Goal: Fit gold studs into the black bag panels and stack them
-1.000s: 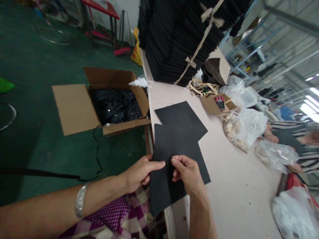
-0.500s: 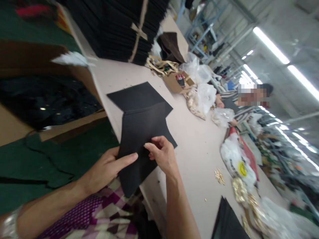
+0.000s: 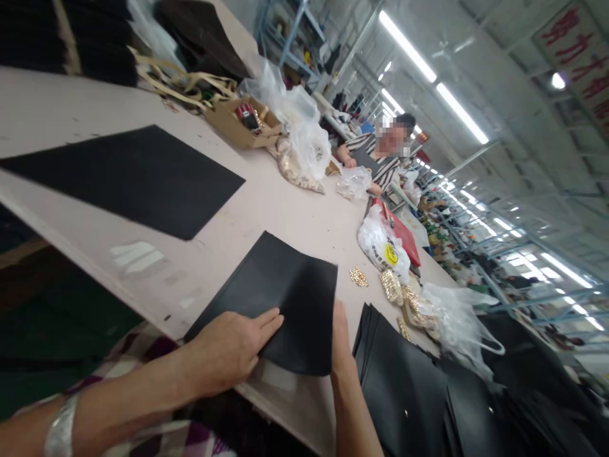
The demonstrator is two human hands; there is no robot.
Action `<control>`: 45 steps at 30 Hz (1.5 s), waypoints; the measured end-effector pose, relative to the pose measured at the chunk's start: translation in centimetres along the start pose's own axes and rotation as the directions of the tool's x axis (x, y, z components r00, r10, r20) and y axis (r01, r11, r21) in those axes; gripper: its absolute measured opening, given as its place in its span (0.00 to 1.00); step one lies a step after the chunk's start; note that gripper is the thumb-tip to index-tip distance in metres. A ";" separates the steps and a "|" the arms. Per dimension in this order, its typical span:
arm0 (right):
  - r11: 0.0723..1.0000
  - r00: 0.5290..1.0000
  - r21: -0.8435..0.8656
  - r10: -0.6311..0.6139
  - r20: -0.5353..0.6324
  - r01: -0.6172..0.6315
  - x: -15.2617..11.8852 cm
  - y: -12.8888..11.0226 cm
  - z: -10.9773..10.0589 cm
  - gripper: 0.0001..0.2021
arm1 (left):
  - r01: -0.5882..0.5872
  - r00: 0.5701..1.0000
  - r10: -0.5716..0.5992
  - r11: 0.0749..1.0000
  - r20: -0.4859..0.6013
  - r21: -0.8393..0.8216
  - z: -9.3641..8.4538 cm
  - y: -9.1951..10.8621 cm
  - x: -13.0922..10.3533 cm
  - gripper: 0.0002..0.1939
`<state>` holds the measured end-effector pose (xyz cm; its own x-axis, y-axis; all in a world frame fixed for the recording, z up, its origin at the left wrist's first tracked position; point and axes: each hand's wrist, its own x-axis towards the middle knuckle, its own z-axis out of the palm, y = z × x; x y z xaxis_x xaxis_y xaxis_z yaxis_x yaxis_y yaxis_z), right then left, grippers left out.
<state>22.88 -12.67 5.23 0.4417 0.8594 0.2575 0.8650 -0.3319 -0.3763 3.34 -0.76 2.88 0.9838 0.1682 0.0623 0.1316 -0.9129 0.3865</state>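
Observation:
A folded black leather-like panel (image 3: 295, 279) lies at the table's near edge. My left hand (image 3: 238, 346) rests on its lower left part, the fingers stretched out flat against the surface. Along the panel's right edge stands my right hand (image 3: 341, 339), its fingers extended upward and touching that edge; the thumb is hidden. Farther left, another flat black panel (image 3: 147, 184) lies apart from both hands. Just right of my right hand is a stack of black panels (image 3: 399, 381), with a small gold-coloured fitting on the top piece.
Small gold pieces (image 3: 359, 276) lie loose beyond the stack. Along the far side are a cardboard box (image 3: 238, 130), plastic bags (image 3: 309, 149) and a white bag with a yellow smiley (image 3: 380, 244). Another person (image 3: 375, 155) sits across the table (image 3: 285, 209). Bundled black material (image 3: 28, 44) stands upper left.
The black panel has gone from being held up off the table edge to lying on the table, farther right. The left hand now lies flat; the right hand has unbent from its pinch.

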 end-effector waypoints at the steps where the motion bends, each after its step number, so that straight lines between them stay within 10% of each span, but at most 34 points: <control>1: 0.996 0.999 -0.080 0.044 0.016 -0.043 -0.6 1.2 -0.4 0.07 | 0.003 1.000 -0.004 0.999 0.020 0.038 0.5 0.4 0.1 0.40; 8: 0.920 0.955 -0.338 0.260 0.146 -0.199 -1.9 6.0 -1.8 0.13 | 0.019 0.999 -0.021 0.998 0.042 0.057 0.9 0.7 -0.4 0.36; 20: 0.787 0.849 -0.527 0.485 0.207 -0.321 0.9 5.0 -1.3 0.14 | -0.016 0.995 0.033 0.984 -0.096 0.178 2.0 0.9 -1.9 0.27; 24: 0.856 0.860 -0.410 0.441 0.257 -0.316 0.9 4.4 -1.5 0.14 | -0.022 0.990 0.045 0.985 -0.135 0.172 2.5 0.7 -2.0 0.27; 30: 0.818 0.846 0.372 0.235 0.479 -0.438 -0.3 -1.1 1.4 0.15 | -0.026 0.985 0.057 0.983 -0.164 0.182 3.0 0.6 -2.1 0.30; 45: 0.918 0.737 0.122 0.217 0.640 -0.377 2.5 -3.2 2.9 0.07 | -0.051 0.973 0.086 0.985 -0.213 0.166 2.7 0.5 -2.2 0.25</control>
<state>20.54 -8.35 4.48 0.3615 0.8103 -0.4612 0.5989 -0.5809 -0.5513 1.61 -2.60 0.42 0.9429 0.1641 0.2897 0.0996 -0.9693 0.2250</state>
